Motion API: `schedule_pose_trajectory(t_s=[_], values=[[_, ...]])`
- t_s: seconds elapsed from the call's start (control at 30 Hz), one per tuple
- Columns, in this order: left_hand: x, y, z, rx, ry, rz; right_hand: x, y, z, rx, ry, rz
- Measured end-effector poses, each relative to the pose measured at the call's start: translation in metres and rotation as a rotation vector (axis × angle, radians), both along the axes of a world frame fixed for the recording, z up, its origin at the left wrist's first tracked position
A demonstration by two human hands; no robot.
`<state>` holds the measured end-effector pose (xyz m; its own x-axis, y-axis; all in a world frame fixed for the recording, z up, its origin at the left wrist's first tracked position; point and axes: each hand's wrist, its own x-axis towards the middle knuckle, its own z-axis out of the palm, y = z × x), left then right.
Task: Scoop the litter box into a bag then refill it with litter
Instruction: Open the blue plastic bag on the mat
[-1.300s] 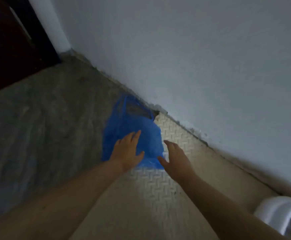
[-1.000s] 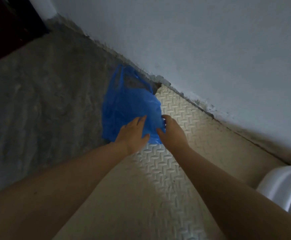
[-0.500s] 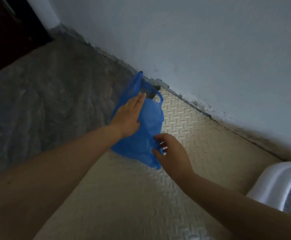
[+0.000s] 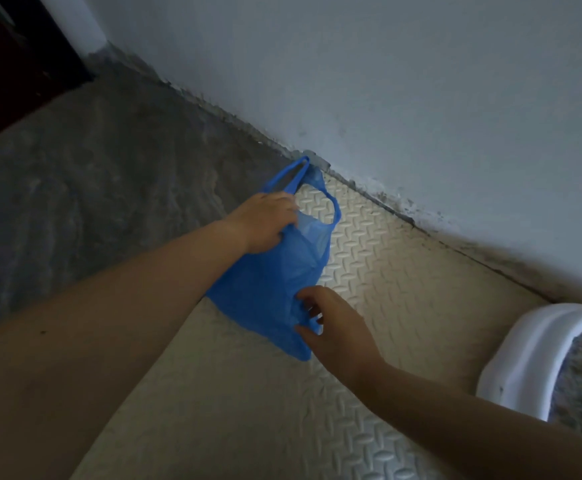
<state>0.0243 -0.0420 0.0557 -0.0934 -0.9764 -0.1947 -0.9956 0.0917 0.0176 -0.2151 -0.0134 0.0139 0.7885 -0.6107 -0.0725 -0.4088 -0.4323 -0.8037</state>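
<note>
While above foam mat by grey wall, grips blue bag top in curled left hand, pinches bottom between right hand fingertips.

Your left hand grips the blue bag near its handles; your right hand pinches its bottom; litter box at four o'clock.

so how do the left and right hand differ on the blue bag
The left hand grips the blue bag near its top, just below the handles; the right hand pinches its lower corner. The left hand is farther off, toward the wall; the right hand is nearer the litter box. Both hold the bag.
</note>
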Motion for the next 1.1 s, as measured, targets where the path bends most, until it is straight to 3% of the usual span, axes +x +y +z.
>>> schedule_pose_trajectory(t_s=[0.17, 0.27, 0.47, 0.57, 0.73, 0.9, 1.1], values=[[0.011, 0.015, 0.008, -0.185, 0.169, 0.004, -0.003, -0.005, 0.009, -0.027, -0.054, -0.036], [0.013, 0.022, 0.016, -0.237, 0.156, -0.114, 0.000, -0.032, 0.030, -0.150, -0.185, -0.090], [0.007, 0.044, 0.035, -0.398, 0.071, -0.359, 0.022, -0.093, 0.072, -0.414, -0.326, 0.000], [0.006, 0.050, 0.047, -0.426, 0.041, -0.450, 0.033, -0.109, 0.072, -0.492, -0.200, 0.118], [-0.002, 0.054, 0.070, -0.441, 0.004, -0.532, 0.041, -0.116, 0.069, -0.826, 0.031, 0.500], [0.000, 0.055, 0.078, -0.463, -0.004, -0.517, 0.033, -0.113, 0.072, -0.953, 0.157, 0.589], [0.005, 0.054, 0.091, -0.494, -0.081, -0.531, 0.000, -0.113, 0.064, -0.876, 0.260, 0.559]])
